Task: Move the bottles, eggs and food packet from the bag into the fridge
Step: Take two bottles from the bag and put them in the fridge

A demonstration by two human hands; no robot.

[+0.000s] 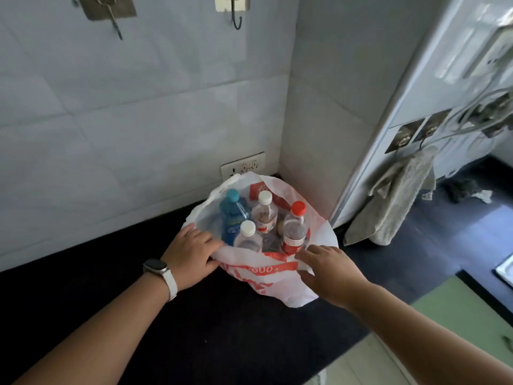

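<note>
A white plastic bag (280, 276) with red print stands open on the black counter (194, 315) in the corner. Upright inside it are a blue bottle (231, 215) with a teal cap, a red-capped bottle (294, 230), and two clear white-capped bottles, one at the back (264, 213) and one at the front (248, 237). A brownish egg (280, 225) shows between the bottles. My left hand (191, 252) holds the bag's left rim, thumb outside and fingers over the edge. My right hand (326, 269) holds the front right rim. No food packet is visible.
A wall socket (243, 165) sits just behind the bag. To the right a white tiled wall corner (388, 107) carries hooks, cables and a hanging grey towel (394, 201). Two more hooks are on the wall above. A pale green surface (466, 304) lies at the lower right.
</note>
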